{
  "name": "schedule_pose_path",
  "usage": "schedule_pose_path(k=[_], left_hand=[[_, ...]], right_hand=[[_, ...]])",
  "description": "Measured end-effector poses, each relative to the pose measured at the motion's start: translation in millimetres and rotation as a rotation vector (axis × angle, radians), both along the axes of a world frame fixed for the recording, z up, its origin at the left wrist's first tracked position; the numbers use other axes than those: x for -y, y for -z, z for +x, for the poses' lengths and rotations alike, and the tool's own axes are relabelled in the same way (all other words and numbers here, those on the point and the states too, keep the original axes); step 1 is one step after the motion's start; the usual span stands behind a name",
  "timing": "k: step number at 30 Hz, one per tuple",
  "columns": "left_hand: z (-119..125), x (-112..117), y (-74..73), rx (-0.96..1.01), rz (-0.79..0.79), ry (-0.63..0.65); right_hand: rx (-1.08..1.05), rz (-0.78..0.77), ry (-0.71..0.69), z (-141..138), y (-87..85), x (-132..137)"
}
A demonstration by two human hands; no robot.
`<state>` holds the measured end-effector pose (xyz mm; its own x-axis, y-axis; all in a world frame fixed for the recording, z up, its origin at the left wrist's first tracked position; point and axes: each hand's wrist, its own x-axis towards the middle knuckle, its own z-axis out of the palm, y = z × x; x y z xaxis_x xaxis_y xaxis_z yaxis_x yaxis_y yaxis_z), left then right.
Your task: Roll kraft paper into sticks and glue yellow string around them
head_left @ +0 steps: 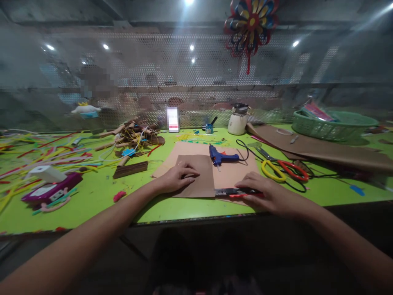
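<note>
My left hand (178, 177) rests on a folded-looking sheet of dark brown paper (198, 189), its fingers lying flat and holding nothing. A black utility knife (227, 191) lies at the paper's right edge, with my right hand (262, 190) closed over its handle. The silver front end of the knife points left, next to the sheet's lower right corner. Under both lies a lighter tan sheet (245, 167). Just beyond my right hand, a blue glue gun (225, 157) sits on this tan sheet.
Scissors with yellow and red handles (293, 169) lie right of the glue gun. Left are a purple power strip (52, 192), coloured pipe cleaners (55, 151) and brown scraps (135, 133). Behind stand a phone (173, 127), a cream jug (238, 124) and a green basket (331, 130).
</note>
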<state>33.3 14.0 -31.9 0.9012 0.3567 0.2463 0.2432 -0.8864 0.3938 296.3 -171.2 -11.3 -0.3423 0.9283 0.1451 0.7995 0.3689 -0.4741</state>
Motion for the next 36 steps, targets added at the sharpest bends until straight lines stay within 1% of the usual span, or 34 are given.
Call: schedule_pose_path(k=[5, 9, 12, 16, 19, 23, 28, 36], left_hand=[[0, -1, 4.3, -0.018, 0.088, 0.040], [3, -7, 1.1, -0.051, 0.123, 0.088], [5, -6, -1.9, -0.087, 0.204, 0.125], [6, 1, -0.3, -0.108, 0.352, 0.099], [6, 3, 3.5, -0.134, 0.414, 0.100], [6, 1, 6.2, -0.135, 0.417, 0.129], [6, -1, 7.3, -0.116, 0.408, 0.122], [5, 1, 7.0, -0.108, 0.466, 0.145]], right_hand=[[-0.007, -0.014, -0.019, 1, 3.7, 9], [-0.007, -0.009, -0.013, 5, 5.4, 14], [0.001, 0.019, -0.021, 5, 7.4, 12], [0.005, 0.052, -0.027, 0, 13.2, 6], [-0.002, 0.061, -0.043, -4, 16.9, 5], [0.009, 0.056, -0.041, -4, 17.7, 14], [0.012, 0.039, -0.015, -2, 18.1, 25], [0.003, 0.053, -0.038, -18, 21.6, 8]])
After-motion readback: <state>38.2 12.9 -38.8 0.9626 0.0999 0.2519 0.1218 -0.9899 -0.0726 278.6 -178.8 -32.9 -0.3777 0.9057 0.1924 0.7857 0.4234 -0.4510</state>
